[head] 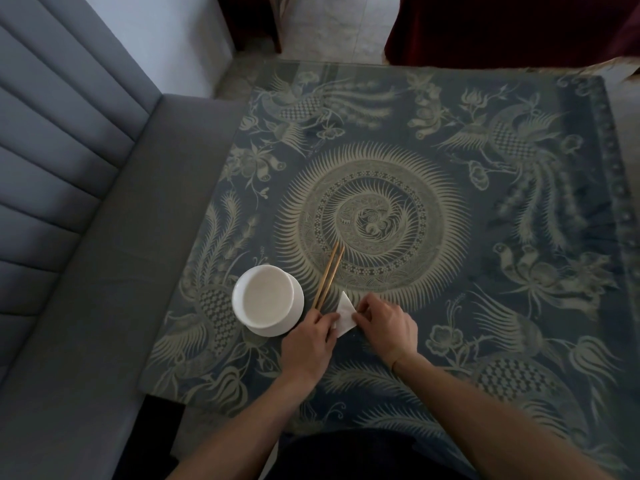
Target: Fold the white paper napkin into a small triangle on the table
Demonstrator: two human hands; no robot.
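Note:
The white paper napkin (344,314) lies on the patterned blue table (450,209), folded to a small triangle with one tip pointing away from me. My left hand (308,344) presses its fingertips on the napkin's near left edge. My right hand (386,325) pinches the napkin's right corner between thumb and fingers. Both hands hide part of the paper.
A white bowl (264,295) sits on a white saucer (277,329) just left of my left hand. Two wooden chopsticks (329,273) lie side by side between bowl and napkin, pointing away. A grey padded bench (86,237) runs along the table's left edge.

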